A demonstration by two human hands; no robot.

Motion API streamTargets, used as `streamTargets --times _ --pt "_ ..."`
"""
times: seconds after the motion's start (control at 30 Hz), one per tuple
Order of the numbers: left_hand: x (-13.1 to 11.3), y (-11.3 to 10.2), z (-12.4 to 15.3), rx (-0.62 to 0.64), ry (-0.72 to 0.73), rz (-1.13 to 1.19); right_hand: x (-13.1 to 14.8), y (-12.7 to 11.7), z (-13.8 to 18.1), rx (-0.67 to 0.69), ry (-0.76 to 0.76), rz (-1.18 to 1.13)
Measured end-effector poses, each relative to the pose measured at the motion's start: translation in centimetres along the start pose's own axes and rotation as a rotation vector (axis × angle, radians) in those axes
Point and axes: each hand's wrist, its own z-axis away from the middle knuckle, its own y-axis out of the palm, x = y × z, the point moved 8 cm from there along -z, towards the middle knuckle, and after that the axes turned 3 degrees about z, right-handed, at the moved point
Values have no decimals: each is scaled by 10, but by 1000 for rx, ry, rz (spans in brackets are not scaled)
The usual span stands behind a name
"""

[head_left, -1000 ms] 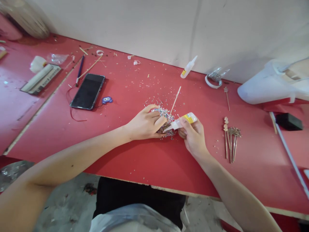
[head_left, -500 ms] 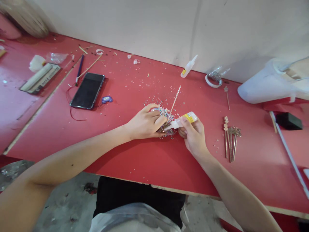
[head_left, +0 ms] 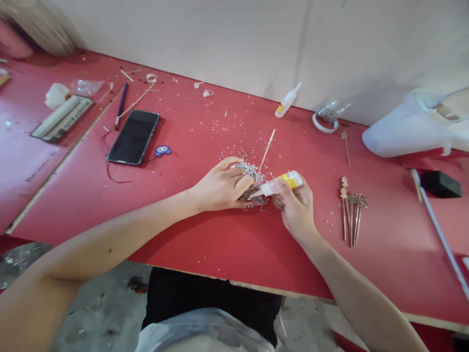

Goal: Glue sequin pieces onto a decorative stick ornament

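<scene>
A glue bottle (head_left: 290, 179), white with a yellow label, is pinched in my right hand (head_left: 297, 205). Its narrow nozzle points left and down to the fingertips of my left hand (head_left: 224, 187). That hand rests over a small pile of glittering silvery chips (head_left: 251, 170), its fingers curled and closed around something small and brownish; my fingers and the chips hide most of it. From the pile a thin wooden stick (head_left: 267, 149) runs toward the back of the table.
Finished-looking hairpin sticks (head_left: 352, 220) with clustered heads lie at right. Behind stand a second glue bottle (head_left: 287, 101), a tape ring (head_left: 324, 124) and a white plastic container (head_left: 397, 124). A phone (head_left: 134, 138), blue pen (head_left: 121, 105) and knife box (head_left: 62, 119) are at left.
The glue bottle and my right hand have shifted very slightly to the right, the nozzle staying by my left fingertips. My left hand keeps its place.
</scene>
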Motion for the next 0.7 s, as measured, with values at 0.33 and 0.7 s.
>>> streamTargets --times 0.33,0.7 --pt "1 3 2 33 -7 -8 7 -6 5 -74 -80 128" --pt "1 2 2 10 1 -22 16 -9 10 -117 -180 254"
